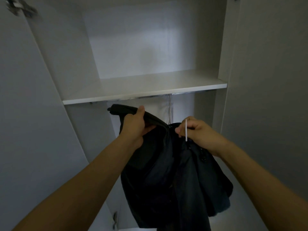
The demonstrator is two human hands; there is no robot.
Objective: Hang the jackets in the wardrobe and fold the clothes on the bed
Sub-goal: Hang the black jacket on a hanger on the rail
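No brand, label or writing can be read anywhere. One dark jacket (166, 164) hangs in front of the open wardrobe (66, 64), just below the front edge of its one white shelf (145, 90). Two bare hands hold it. The left hand (135, 125) has its grip curled round the jacket's raised shoulder. The right hand (198, 130) pinches one thin white hanger hook (186, 130) at the collar. Beneath the shelf, a few pale hangers (170, 109) hang from one rail (180, 93); their count is unclear.

Matt dark cloth jacket (166, 172), smooth white shelf (143, 89)
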